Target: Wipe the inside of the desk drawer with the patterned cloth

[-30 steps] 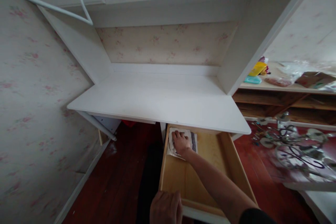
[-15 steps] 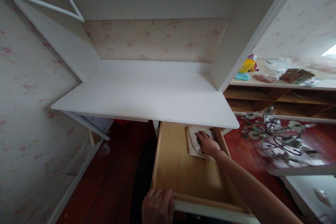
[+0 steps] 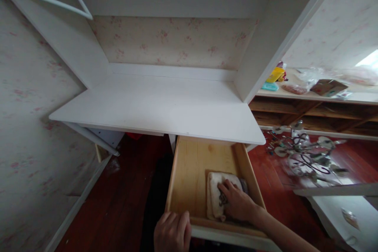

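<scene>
A pale wooden drawer [image 3: 189, 173] is pulled out from under the white desk [image 3: 153, 106]. My left hand [image 3: 173, 230] has its fingers curled over the drawer's front edge, near the left corner. Inside, my right hand [image 3: 238, 201] presses down on a folded cream cloth [image 3: 215, 197] with a dark printed pattern, its fingers bent against the fabric. The cloth lies on the drawer bottom, close to the front and right walls. Part of it is hidden under my right palm.
A chandelier [image 3: 310, 157] with curved arms lies on the red wood floor [image 3: 274, 189] to the right. Behind it runs a low wooden shelf [image 3: 274, 106] with bags and a box on top. A white cable [image 3: 44, 0] hangs at upper left.
My right hand has dragged the cloth from the back right of the drawer toward its front. My left hand keeps its hold on the front edge. The view has shifted slightly.
</scene>
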The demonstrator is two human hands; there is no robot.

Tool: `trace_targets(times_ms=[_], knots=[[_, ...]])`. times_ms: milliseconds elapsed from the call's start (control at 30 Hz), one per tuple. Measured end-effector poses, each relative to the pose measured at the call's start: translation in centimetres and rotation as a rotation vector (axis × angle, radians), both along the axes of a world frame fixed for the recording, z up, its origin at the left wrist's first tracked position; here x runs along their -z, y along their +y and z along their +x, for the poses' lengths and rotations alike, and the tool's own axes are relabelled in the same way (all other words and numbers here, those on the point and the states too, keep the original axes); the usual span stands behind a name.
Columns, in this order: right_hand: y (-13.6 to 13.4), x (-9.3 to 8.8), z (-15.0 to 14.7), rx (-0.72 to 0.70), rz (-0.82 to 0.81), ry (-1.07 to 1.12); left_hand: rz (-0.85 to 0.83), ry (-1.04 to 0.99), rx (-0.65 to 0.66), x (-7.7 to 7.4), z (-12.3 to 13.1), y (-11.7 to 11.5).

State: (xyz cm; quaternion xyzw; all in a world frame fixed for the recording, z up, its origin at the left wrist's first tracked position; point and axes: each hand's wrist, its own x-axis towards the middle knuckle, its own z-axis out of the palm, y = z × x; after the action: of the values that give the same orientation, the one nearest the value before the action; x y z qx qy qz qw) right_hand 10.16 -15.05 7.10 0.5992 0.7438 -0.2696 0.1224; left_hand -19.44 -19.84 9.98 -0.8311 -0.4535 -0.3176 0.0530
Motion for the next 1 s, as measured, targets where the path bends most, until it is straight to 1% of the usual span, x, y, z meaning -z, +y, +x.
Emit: trace_targets(times_ms=[67, 167, 267, 433, 533, 600, 667, 767, 900, 1000], knots=[[-0.2, -0.1, -0.8, 0.007, 0.0, -0.009, 0.001, 0.004, 0.006, 0.1, 0.0, 0.0], [0.8, -0.4, -2.8, 0.01, 0.0, -0.005, -0.002, 0.015, 0.007, 0.1, -0.1, -0.1], [2.1, -0.7, -6.2, -0.009, 0.032, 0.026, 0.0, 0.015, -0.004, -0.1, 0.0, 0.0], [2.9, -0.5, -13.0, -0.124, 0.134, 0.077, 0.02, 0.016, -0.028, -0.4, 0.2, 0.1], [3.3, 0.1, -15.3, -0.145, 0.159, 0.096, 0.035, 0.004, -0.039, -0.2, 0.2, 0.0], [4.1, 0.4, -15.7, -0.132, 0.162, 0.085, 0.041, -0.004, -0.05, 0.1, 0.1, -0.1], [5.5, 0.4, -15.6, -0.107, 0.178, 0.061, 0.025, 0.004, -0.063, 0.4, 0.1, -0.2], [8.6, -0.1, -15.2, -0.061, 0.238, 0.011, 0.007, 0.009, -0.06, 0.8, 0.0, -0.4], [12.4, -0.4, -14.7, -0.052, 0.328, 0.01, 0.034, -0.011, -0.059, 1.0, 0.0, -0.3], [13.6, 0.2, -14.1, -0.048, 0.279, -0.002, 0.047, -0.021, -0.061, 1.1, 0.0, -0.3]])
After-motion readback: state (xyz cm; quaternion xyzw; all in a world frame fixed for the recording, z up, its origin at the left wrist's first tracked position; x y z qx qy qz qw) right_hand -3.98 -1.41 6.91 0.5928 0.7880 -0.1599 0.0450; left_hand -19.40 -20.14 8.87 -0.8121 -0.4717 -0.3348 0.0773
